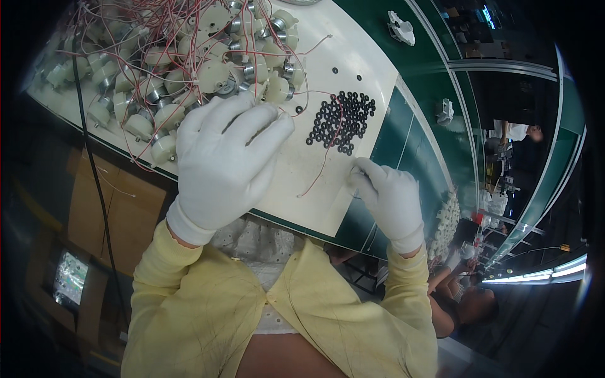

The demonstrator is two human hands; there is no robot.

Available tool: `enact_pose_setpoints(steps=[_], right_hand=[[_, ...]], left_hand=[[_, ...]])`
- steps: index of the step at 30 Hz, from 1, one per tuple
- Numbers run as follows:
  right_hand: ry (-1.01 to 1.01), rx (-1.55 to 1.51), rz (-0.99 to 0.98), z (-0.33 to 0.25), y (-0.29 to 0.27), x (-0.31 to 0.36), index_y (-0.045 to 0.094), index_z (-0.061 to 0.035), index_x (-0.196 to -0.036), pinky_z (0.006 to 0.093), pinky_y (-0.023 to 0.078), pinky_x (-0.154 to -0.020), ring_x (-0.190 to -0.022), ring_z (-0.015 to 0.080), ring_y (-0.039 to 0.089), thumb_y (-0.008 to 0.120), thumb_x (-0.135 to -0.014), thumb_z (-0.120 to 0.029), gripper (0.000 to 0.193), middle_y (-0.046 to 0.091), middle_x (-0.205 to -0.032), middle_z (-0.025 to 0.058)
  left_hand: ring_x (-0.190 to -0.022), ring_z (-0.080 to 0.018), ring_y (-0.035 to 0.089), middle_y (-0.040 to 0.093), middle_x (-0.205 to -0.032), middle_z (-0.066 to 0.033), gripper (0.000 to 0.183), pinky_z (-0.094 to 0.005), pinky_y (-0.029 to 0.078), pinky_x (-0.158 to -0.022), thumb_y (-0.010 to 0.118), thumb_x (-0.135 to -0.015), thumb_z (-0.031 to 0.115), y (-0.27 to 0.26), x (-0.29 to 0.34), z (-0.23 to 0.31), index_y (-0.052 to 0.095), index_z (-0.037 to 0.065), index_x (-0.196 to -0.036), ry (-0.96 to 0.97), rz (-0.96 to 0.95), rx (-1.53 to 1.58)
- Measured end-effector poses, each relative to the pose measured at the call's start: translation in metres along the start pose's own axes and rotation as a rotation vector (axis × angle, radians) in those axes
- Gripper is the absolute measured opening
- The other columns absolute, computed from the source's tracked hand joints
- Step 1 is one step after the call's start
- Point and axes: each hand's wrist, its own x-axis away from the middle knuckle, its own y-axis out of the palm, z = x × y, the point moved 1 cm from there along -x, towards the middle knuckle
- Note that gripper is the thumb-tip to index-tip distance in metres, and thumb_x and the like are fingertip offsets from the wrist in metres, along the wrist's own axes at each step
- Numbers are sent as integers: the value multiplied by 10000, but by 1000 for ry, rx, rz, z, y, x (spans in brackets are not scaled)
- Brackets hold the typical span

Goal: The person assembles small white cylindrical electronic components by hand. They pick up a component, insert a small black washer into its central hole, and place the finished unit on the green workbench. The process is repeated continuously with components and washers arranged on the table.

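Observation:
My left hand [230, 160], in a white glove, reaches over the near edge of a pile of small motors [214, 77] with cream plastic discs, metal bodies and red and white wires. Its fingers are bent downward, and whatever they close round is hidden beneath the palm. A thin red wire [341, 116] runs from beside those fingertips across the white board. My right hand [389, 196], also gloved in white, has thumb and fingers pinched together above the board's right edge. Anything in that pinch is too small to name. Between the hands and farther off lie many black rubber rings [343, 120].
The white board [302, 211] rests on a green worktop [403, 142]. White plastic parts [401, 28] sit on the green surface beyond. Open cardboard boxes [120, 201] stand below at left, behind a hanging black cable [94, 164]. Another person [463, 302] sits at right.

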Motion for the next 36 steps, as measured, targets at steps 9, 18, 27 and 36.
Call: enact_pose_setpoints(steps=[9,18,27,36], right_hand=[[361,-214,243,42,58,24,710,-96,-1139,452,545,-625,-685,345,722,644,-999,-112,155,734,-794,130],[394,72,296,52,31,42,713,-101,-1294,438,555,-654,-756,310,728,696,-997,-232,326,732,-845,119],[371,-35,335,36,41,30,754,-127,-1185,442,540,-675,-738,302,696,768,-930,-225,273,702,-825,84],[446,56,317,115,33,104,632,-115,-1459,421,588,-824,-929,330,735,715,-953,-197,519,720,-1178,165]], left_hand=[[-1296,-283,579,689,-1292,-31,490,-474,355,-1143,645,-848,135,8,0,2,727,168,-1330,3,-93,-182],[-1414,-315,512,671,-1399,-24,593,-471,296,-1208,650,-858,79,8,3,6,685,207,-1436,-47,-151,-235],[-1387,-325,529,688,-1338,-29,570,-488,314,-1199,605,-855,68,5,2,6,697,188,-1405,-3,-147,-246],[-1399,-324,518,674,-1352,-32,611,-485,298,-1202,621,-826,37,6,3,8,686,195,-1412,-11,-166,-294]])
